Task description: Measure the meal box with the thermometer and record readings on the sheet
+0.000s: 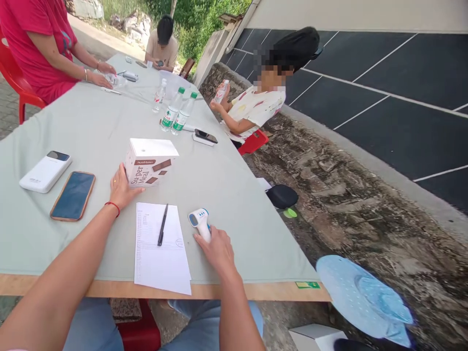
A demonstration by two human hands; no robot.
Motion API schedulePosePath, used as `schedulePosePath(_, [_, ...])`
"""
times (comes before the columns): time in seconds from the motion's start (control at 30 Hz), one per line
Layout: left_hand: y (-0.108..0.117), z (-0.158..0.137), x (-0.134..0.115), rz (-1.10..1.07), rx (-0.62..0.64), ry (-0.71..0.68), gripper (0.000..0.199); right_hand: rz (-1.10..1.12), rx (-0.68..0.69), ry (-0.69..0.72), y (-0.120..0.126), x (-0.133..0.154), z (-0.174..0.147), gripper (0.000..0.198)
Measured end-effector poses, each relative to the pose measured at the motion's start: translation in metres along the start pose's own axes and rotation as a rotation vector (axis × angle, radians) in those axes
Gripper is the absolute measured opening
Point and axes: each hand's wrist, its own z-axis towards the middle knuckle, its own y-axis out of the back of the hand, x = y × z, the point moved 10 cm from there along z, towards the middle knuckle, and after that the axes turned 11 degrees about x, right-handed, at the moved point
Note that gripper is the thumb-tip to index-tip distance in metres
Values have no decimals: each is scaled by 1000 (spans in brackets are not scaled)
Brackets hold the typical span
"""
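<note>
A white and brown "Super Meal" box (151, 163) stands upright on the cloth-covered table. My left hand (122, 187) is at its lower left corner, fingers along the side and thumb at the front. My right hand (218, 249) is wrapped round the handle of a white and blue infrared thermometer (200, 222), which lies on the table with its small screen facing up. Between my hands are printed paper sheets (161, 268) with a black pen (163, 225) on top. A phone in an orange-edged case (73, 196) lies left of my left hand.
Beside the phone is a white power bank (44, 173). Farther back stand several water bottles (179, 113) and a black phone on a white box (205, 136). People sit at the left, far end and right. A light blue hat (361, 297) is off the right edge.
</note>
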Motion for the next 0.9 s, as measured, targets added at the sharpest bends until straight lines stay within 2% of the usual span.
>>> schedulePosePath(0.13, [5, -7, -6, -34, -1, 29, 90, 115, 18, 10, -2, 5, -7, 39])
schedulePosePath(0.23, [12, -14, -9, -244, -24, 39, 73, 449, -36, 15, 6, 12, -15, 30])
schedulePosePath(0.33, [15, -20, -6, -631, -28, 116, 68, 969, -50, 191, 19, 40, -29, 31])
schedulePosePath(0.4, [12, -27, -9, -878, 6, 159, 66, 1281, 3, 333, 28, 69, -43, 33])
schedulePosePath(0.47, [12, -38, -12, -996, 22, 187, 66, 1489, 112, 463, 35, 105, -57, 31])
schedulePosePath(0.57, [21, -58, -14, -954, 3, 187, 65, 1620, 256, 576, 40, 150, -74, 28])
schedulePosePath(0.63, [23, -68, -13, -911, 21, 174, 64, 1647, 274, 586, 40, 166, -78, 29])
schedulePosePath(0.9, [21, -68, -9, -792, 84, 107, 68, 1677, 215, 584, 34, 183, -74, 31])
